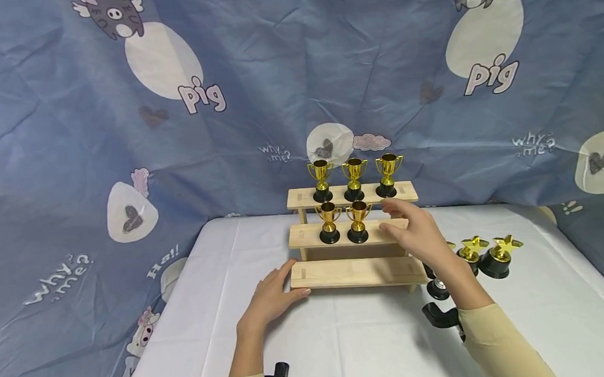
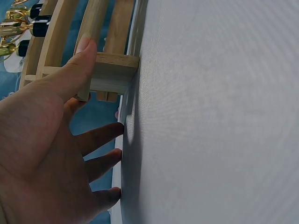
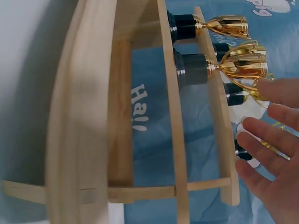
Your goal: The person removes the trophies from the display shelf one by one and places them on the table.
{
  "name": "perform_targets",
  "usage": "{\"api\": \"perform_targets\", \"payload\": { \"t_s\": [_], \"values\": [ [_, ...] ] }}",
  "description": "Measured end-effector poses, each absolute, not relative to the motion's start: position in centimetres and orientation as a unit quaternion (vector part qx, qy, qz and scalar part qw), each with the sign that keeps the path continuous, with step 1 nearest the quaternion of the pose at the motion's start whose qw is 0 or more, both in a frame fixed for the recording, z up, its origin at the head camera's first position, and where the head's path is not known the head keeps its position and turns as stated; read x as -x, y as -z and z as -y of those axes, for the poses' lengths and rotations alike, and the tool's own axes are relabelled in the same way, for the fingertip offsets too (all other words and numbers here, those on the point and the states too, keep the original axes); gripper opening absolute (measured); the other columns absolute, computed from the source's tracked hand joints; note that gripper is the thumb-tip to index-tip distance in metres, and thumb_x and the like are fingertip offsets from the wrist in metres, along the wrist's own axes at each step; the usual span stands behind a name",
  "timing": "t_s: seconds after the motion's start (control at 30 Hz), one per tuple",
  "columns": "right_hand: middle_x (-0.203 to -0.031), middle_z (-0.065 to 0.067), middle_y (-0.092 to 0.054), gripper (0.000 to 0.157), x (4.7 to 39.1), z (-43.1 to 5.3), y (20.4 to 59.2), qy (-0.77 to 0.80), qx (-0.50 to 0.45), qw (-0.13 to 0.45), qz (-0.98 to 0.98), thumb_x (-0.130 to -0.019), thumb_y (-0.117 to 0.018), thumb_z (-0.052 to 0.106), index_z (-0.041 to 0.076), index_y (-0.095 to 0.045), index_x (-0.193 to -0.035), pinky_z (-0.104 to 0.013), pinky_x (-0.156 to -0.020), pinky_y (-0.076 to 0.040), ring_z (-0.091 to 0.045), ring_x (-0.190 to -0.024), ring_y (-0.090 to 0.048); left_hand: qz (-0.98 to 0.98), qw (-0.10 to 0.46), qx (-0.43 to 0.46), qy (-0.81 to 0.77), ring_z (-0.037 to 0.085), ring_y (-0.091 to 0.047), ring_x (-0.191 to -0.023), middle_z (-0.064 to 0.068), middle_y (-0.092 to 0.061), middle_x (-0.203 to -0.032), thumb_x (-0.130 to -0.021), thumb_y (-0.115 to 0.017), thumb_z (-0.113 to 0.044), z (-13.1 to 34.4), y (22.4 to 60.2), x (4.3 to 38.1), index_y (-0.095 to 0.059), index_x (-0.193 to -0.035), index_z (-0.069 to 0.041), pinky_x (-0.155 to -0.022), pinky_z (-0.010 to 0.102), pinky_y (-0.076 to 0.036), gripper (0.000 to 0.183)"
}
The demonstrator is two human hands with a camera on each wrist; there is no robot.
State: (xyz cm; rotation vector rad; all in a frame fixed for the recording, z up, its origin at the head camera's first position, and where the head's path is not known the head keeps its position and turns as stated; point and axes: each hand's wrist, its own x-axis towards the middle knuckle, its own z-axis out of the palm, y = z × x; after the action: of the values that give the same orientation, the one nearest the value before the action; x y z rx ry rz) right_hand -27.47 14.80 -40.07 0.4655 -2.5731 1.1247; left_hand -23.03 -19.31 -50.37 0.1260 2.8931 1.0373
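The left hand (image 1: 270, 297) pinches the lower left end of the wooden stand (image 1: 359, 272); a steady hold should stop it shifting. The right hand (image 1: 420, 234), fingers loosely spread, holds nothing beside two middle-tier cups (image 1: 358, 213) and should avoid brushing them. Three more stand on top; contents, too dark to tell.

Blue pig-print backdrop (image 1: 263, 70), white tablecloth (image 1: 363, 340)
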Motion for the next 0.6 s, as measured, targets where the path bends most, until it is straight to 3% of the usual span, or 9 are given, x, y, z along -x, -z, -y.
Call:
{"api": "perform_targets", "payload": {
  "t_s": [0.6],
  "values": [
    [-0.122, -0.010, -0.069, 0.054, 28.9, -12.6, 38.5, -0.391, -0.193, 0.142, 0.888, -0.087, -0.076, 0.017, 0.013, -0.057, -0.137, -0.054, -0.098, -0.048, -0.030, -0.116, -0.063, -0.942, 0.032, -0.037, -0.331, 0.038, -0.041, -0.143, 0.011, -0.050, -0.151, -0.079, -0.073, -0.063, 19.4, 50.7, 23.3, -0.041, -0.150, -0.032, -0.115, 0.070, -0.024, 0.084]
  ]
}}
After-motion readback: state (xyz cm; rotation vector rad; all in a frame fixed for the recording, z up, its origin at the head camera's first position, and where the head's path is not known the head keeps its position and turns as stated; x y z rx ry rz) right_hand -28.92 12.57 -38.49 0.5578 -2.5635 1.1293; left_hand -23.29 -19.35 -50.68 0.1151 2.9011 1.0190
